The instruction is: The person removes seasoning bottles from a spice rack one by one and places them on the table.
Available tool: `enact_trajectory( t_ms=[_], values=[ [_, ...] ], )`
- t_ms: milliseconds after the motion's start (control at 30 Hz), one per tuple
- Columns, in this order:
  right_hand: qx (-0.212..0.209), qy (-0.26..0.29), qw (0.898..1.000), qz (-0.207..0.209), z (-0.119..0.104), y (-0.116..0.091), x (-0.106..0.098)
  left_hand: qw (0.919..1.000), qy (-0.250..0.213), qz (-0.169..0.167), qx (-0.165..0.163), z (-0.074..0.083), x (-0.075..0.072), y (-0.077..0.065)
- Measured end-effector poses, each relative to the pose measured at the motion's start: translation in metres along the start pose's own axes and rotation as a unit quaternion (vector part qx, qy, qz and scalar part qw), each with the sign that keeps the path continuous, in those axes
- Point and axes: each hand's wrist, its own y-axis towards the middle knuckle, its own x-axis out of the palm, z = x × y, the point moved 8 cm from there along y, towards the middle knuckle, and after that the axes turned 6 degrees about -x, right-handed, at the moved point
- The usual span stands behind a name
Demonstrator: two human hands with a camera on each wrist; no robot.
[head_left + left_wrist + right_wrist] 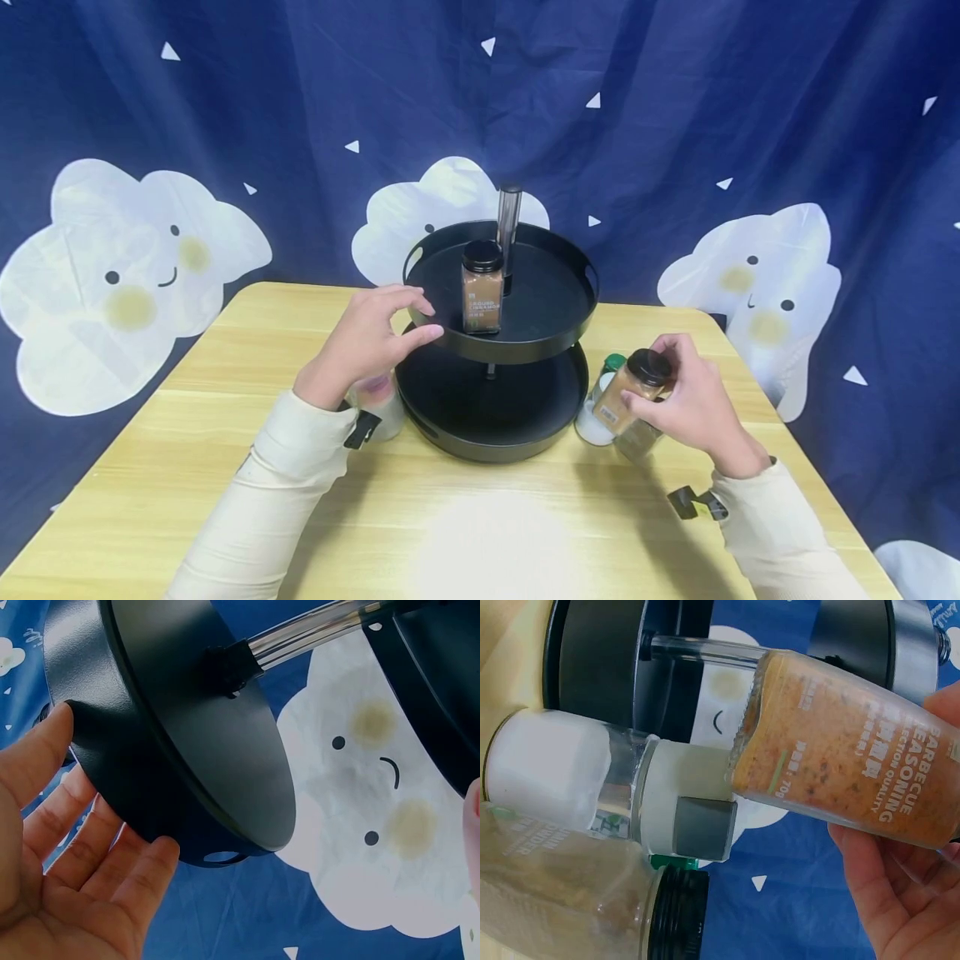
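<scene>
My right hand grips a barbecue seasoning jar near its black lid, holding it tilted over other jars beside the stand. At centre stands a black two-tier round tray stand, its upper tray above a bare lower tray. On the upper tray a ground cinnamon jar is upright, just in front of a tall clear post. My left hand is at the left of the upper tray, thumb and fingers apart and holding nothing. In the left wrist view its fingertips overlap the tray's outer wall.
Right of the stand are a jar of white contents, a black-lidded jar of brown powder and a green cap. A clear jar stands at the left, partly behind my wrist. A blue cloud-print curtain hangs behind the wooden table.
</scene>
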Motion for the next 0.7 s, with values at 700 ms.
enact_trajectory(
  t_ms=[700],
  values=[
    [0.006,-0.026,0.999,-0.026,0.008,-0.015,0.014,1.0,-0.002,0.001,0.004,-0.001,0.001,0.0]
  ],
)
